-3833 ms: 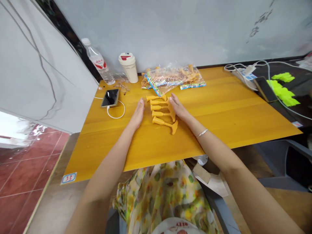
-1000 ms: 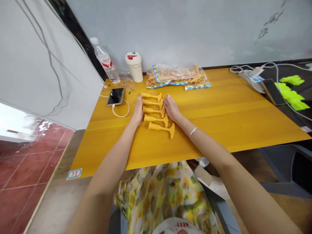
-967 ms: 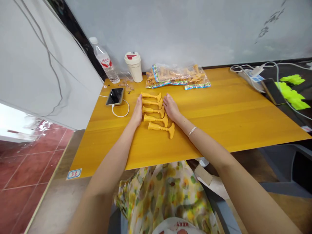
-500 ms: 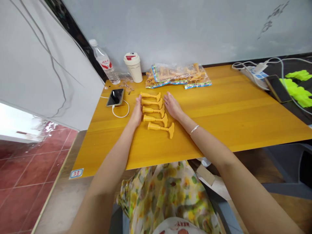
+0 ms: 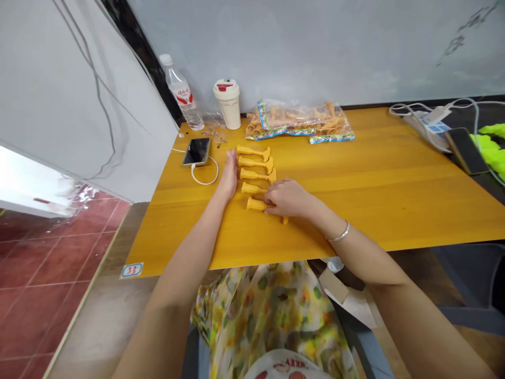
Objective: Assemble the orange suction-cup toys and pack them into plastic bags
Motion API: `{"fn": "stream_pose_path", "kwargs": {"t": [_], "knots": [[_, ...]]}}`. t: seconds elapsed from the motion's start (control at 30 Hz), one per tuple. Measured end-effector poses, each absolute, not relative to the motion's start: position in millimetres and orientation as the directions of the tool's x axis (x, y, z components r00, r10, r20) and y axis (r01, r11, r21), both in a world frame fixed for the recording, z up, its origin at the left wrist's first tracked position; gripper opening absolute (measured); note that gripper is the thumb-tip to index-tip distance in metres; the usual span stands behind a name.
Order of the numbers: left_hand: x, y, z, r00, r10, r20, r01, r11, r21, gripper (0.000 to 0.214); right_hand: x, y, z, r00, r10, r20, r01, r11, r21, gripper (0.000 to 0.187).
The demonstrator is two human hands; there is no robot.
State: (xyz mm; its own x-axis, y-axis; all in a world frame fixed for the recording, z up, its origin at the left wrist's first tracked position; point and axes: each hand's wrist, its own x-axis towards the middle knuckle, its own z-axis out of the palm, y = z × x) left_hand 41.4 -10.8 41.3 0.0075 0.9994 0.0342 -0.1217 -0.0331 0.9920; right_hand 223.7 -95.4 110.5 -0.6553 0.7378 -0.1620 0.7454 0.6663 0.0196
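Several yellow plastic hammer-shaped toys lie side by side on the yellow tabletop (image 5: 379, 184), handles to the left and heads to the right. Edge-on beside the handle ends of the farther ones stands my left hand (image 5: 229, 175), its fingers stretched out straight. Over the nearest toy hammer (image 5: 256, 204) my right hand (image 5: 290, 197) is curled, fingers closed about its shaft. That hand covers the shaft and part of the head; it also hides the head of the second-nearest toy hammer (image 5: 252, 188). The farthest toy hammer (image 5: 252, 151) is in full view.
Behind the row lie clear bags of similar toys (image 5: 300, 121). A white lidded cup (image 5: 229, 108), a water bottle (image 5: 183, 97) and a phone on a cable (image 5: 196, 151) stand or lie at the back left. A power strip (image 5: 432, 126) and another phone (image 5: 467, 150) are at the right.
My right hand has come from beside the far heads toward me and closed over the nearest toy hammer. My left hand stays by the handle ends. The view has shifted slightly.
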Motion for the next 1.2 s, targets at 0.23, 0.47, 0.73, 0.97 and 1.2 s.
{"fn": "stream_pose_path", "kwargs": {"t": [0.23,0.47,0.73,0.97,1.2], "knots": [[42,-10,40,0.012,1.0,0.024,-0.14,-0.022,0.99,0.072,203,-107,91,-0.734,0.675,-0.07,0.678,0.734,-0.034,0.033],[40,-6,34,-0.003,0.998,0.055,-0.164,-0.055,0.985,0.076,214,-88,81,-0.614,0.78,0.121,0.766,0.626,-0.145,0.041],[38,-3,28,0.006,0.998,0.06,-0.119,-0.059,0.991,0.087,257,-23,43,-0.196,0.957,0.215,0.802,0.282,-0.527,0.059],[37,-1,23,0.029,0.996,0.085,-0.113,-0.081,0.99,0.086,257,-13,25,-0.213,0.975,0.066,0.758,0.208,-0.618,0.063],[39,-3,26,0.051,0.992,0.113,-0.146,-0.105,0.984,0.083,256,-15,27,-0.236,0.97,0.056,0.758,0.22,-0.614,0.061]]}}
